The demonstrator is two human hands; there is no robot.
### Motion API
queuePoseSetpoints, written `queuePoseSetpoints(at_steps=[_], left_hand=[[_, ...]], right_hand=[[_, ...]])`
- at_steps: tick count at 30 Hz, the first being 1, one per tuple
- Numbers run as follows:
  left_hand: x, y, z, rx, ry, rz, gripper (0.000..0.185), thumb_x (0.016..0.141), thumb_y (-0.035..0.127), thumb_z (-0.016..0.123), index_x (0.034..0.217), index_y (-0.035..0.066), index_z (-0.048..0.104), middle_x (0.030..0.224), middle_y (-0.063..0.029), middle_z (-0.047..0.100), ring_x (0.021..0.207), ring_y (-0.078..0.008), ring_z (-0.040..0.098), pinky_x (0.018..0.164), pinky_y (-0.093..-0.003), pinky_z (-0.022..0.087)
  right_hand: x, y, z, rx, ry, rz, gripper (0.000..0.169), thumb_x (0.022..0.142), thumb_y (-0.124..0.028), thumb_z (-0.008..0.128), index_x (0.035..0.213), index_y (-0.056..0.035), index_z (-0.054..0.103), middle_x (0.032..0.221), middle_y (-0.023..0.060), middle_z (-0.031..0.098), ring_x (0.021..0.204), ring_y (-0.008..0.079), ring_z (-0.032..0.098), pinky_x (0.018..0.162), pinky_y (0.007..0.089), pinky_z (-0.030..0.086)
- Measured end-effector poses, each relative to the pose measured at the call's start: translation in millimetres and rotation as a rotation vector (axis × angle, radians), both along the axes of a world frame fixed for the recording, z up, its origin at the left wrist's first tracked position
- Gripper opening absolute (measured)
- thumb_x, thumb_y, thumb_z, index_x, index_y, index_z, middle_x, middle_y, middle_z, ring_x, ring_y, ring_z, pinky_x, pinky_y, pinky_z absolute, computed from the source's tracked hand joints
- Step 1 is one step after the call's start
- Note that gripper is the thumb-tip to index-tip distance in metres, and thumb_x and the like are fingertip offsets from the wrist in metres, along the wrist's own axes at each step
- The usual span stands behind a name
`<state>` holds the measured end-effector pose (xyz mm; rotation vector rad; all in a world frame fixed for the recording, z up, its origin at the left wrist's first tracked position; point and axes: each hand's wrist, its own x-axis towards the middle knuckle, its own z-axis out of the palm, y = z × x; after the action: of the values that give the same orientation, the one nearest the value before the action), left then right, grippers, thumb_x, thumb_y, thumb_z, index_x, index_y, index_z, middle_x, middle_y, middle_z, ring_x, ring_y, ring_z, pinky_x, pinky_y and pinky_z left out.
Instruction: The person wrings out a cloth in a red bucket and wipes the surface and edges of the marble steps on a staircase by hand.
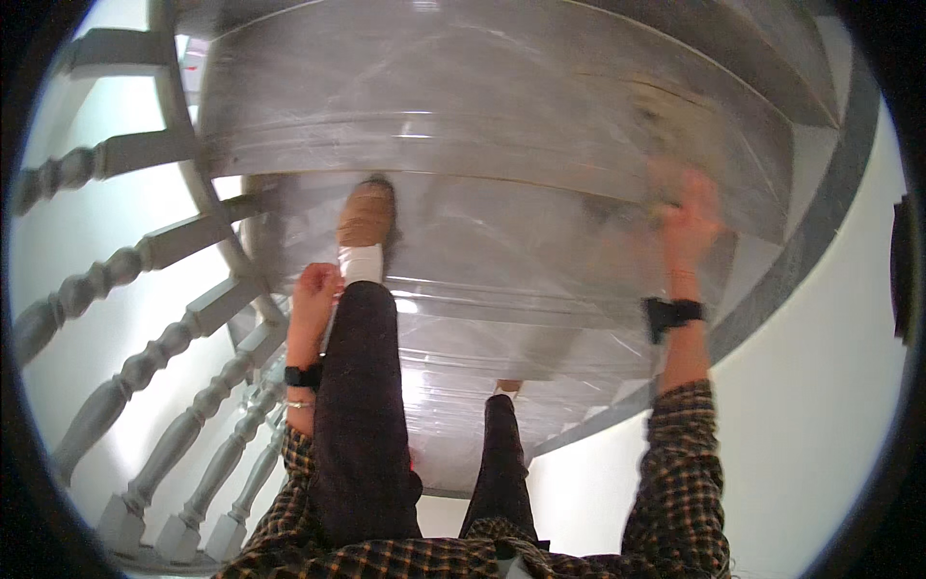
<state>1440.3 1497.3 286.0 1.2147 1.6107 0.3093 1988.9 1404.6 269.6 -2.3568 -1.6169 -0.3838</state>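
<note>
My left hand (316,286) hangs beside my left leg with its fingers curled in, and I see nothing in it. A dark band (304,376) and a thin bracelet circle that wrist. Out over the steps on the right, my right hand (689,213) is smeared by motion. Just beyond its fingers is a blurred tan thing (673,123) with dark patches; whether the hand holds it cannot be made out. My left shoe (367,213), brown, rests on a grey stone stair tread (492,231). Lower down shows the tip of my right shoe (508,385).
Grey turned balusters (137,369) and a curved rail run along the left. A white wall (796,434) with a dark grey skirting (767,297) bends along the right. Further glossy steps rise ahead (434,72) and drop away behind my feet (463,434).
</note>
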Motion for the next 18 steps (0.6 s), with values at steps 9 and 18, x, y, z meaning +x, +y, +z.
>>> queuePoseSetpoints(at_steps=[9,18], left_hand=[[10,10,-16,0.168,0.144,-0.067,0.019,0.087,0.019,0.058,0.093,0.001,0.061,0.082,-0.0195,0.066,0.080,-0.0333,0.066,0.069,-0.0383,0.050],[-10,3,11,0.093,0.126,0.030,0.022,0.089,0.021,0.059,0.095,0.000,0.061,0.079,-0.0131,0.065,0.074,-0.0178,0.062,0.069,-0.0315,0.049]], right_hand=[[185,-77,-1,-0.204,-0.054,-0.329,0.048,0.088,-0.008,0.052,0.136,-0.0055,0.047,0.135,0.0158,0.052,0.122,0.0328,0.051,0.100,0.0415,0.042],[-203,171,19,-0.009,0.109,0.591,0.044,0.074,-0.005,0.056,0.118,-0.0076,0.059,0.121,0.0090,0.059,0.108,0.0297,0.055,0.087,0.0445,0.044]])
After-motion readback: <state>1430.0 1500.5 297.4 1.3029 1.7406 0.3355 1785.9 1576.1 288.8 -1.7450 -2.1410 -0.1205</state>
